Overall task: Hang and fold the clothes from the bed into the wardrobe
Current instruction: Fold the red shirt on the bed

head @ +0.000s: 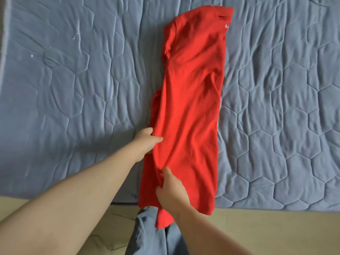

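Head view: a red shirt (191,100) lies lengthwise on the bed (73,80), folded into a long narrow strip, collar end at the far side and hem end at the near edge. A small part of the hem hangs past the edge of the mattress, over the person's blue trousers (147,234). The bed carries a blue quilted cover with a hexagon stitch pattern. The left hand (145,142) sits at the left edge of the shirt, fingers curled around the folded edge, thumb on top of the fabric. The right hand (172,190) sits nearer the hem, thumb and fingers pinching a ridge of the cloth; creases run outward from this point. Both forearms are bare. A pale floor (266,234) shows below the mattress edge. No wardrobe is in view.
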